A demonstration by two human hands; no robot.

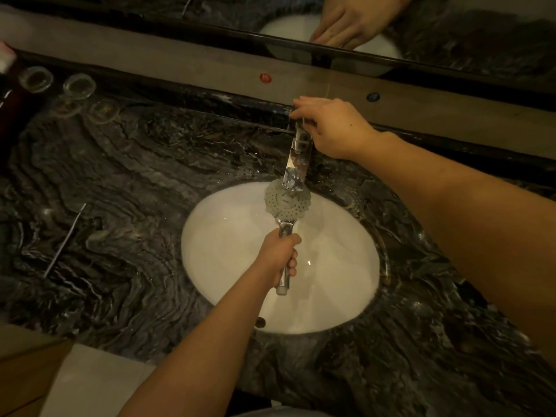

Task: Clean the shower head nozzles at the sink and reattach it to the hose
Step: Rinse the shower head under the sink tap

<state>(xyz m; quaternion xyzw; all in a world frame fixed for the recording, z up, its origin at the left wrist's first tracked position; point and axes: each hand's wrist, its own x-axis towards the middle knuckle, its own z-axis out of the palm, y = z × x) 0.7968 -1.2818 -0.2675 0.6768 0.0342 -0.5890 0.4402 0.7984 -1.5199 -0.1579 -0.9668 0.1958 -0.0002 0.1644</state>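
The chrome shower head [285, 203] is held over the white oval sink [228, 266], nozzle face up, right under the spout of the chrome faucet [294, 167]. My left hand [279, 257] is shut around the shower head's handle, whose threaded end sticks out below my fist. My right hand [328, 124] rests on top of the faucet, fingers wrapped over its lever at the back of the counter. No hose is in view.
Dark veined marble counter [120, 191] surrounds the basin. Several clear glass coasters or lids [79, 85] sit at the back left. A thin metal rod [64, 240] lies on the counter at left. A mirror [346, 22] runs along the back wall.
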